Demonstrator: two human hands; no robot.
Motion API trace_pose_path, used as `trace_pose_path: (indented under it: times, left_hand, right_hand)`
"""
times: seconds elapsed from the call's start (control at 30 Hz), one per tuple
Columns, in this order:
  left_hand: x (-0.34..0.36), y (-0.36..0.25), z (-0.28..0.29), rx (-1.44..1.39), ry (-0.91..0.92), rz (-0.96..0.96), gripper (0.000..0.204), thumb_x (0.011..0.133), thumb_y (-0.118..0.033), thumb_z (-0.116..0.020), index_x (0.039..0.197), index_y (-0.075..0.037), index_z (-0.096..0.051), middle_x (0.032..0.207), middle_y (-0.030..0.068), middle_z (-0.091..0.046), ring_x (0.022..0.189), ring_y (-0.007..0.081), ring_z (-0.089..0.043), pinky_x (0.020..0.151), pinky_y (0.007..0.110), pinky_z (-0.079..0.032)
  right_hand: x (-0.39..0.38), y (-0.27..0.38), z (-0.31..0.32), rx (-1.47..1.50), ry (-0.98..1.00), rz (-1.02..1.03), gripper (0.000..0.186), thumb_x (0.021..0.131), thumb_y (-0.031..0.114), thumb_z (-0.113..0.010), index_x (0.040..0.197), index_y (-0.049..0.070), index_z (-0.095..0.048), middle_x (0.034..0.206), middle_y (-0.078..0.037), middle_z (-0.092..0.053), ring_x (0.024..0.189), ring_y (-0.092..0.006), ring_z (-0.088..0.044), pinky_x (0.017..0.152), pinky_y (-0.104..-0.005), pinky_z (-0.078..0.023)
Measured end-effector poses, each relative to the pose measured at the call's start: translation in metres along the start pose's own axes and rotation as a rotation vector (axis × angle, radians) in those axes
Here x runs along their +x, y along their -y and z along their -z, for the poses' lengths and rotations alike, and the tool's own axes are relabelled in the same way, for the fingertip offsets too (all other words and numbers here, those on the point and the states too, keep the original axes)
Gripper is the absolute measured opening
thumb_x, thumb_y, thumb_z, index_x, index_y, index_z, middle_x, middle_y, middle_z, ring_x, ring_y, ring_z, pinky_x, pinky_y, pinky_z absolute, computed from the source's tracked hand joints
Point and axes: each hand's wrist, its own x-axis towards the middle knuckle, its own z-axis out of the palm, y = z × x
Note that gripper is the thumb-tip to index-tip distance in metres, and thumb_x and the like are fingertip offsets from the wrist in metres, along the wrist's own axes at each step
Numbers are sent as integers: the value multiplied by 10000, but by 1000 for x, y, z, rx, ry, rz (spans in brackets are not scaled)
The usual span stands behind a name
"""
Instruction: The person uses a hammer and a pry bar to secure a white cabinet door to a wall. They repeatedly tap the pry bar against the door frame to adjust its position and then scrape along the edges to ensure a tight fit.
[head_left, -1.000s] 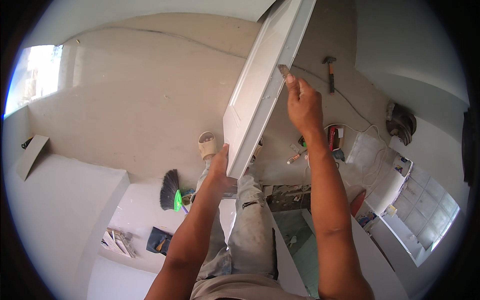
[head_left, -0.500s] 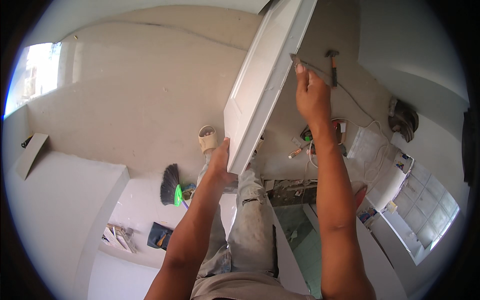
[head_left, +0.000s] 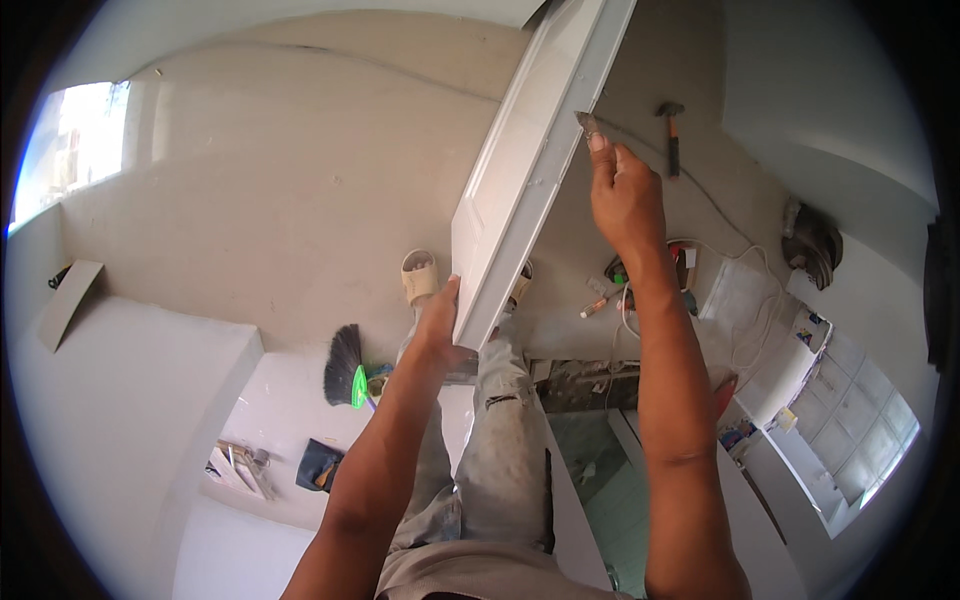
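Note:
A long white door panel (head_left: pixel 490 195) stands on edge between my legs and runs away toward the top, its narrow grey-white edge facing up. My left hand (head_left: pixel 440 325) grips the near end of the panel, thumb on the left face; the other fingers are mostly hidden. In my closed right hand (head_left: pixel 628 195) is a putty knife (head_left: pixel 586 123), with only its small worn blade showing past the thumb. The blade lies against the panel's upper edge, some way along from my left hand. Small white specks sit on that edge.
A hammer (head_left: pixel 671 140) lies on the floor right of the panel, beside a loose cable (head_left: pixel 710 200). Tools (head_left: pixel 610 290) lie nearer my right forearm. To the left are a black broom head (head_left: pixel 345 365), a dark pouch (head_left: pixel 318 466) and a low white wall (head_left: pixel 150 380).
The putty knife's blade has shifted slightly left and nearer on the panel's edge. My left hand keeps its grip, and the whole view has moved a little.

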Motion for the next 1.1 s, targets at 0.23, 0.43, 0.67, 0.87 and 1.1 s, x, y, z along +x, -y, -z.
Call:
trace_pose_path:
  times: [0.23,0.43,0.67,0.87,1.1]
  left_hand:
    - [3,1,4,19,-15,-8,365,1098,-425,-403,1102,-128,-615,837,55,-625,625,242,-604,542,449,-504]
    - [-6,-3,-2,9,-36,34,328,1089,-393,-433,1124,-122,-615,851,60,-616,649,239,-609,562,471,-505]
    - [-3,0,3,45,6,-37,318,1077,-394,-456,1148,-130,-619,883,51,-616,686,235,-616,585,474,-526]
    - [-5,-3,-3,30,-47,0,335,1081,-399,-442,1145,-123,-621,881,57,-633,687,234,-618,592,466,-534]
    - [0,-2,4,40,-13,0,348,1076,-418,-455,1136,-118,-621,867,57,-637,696,252,-619,602,452,-534]
  right_hand:
    - [-22,4,-9,11,30,-2,503,1082,432,-500,893,-18,-622,719,-253,-623,685,-472,-609,641,-493,-477]
    - [-6,-5,-16,18,-134,69,502,1085,426,-495,886,-16,-628,723,-260,-623,690,-483,-592,636,-490,-478]
    - [1,4,-6,31,-40,108,509,1086,433,-490,882,-14,-623,689,-249,-608,635,-480,-567,595,-489,-468]
    - [-28,4,-18,54,-25,82,495,1088,426,-490,899,-8,-636,678,-241,-610,619,-474,-578,584,-475,-472]
    - [-8,-1,-19,63,-112,56,507,1087,438,-489,908,-10,-644,724,-243,-636,672,-462,-601,622,-467,-487]
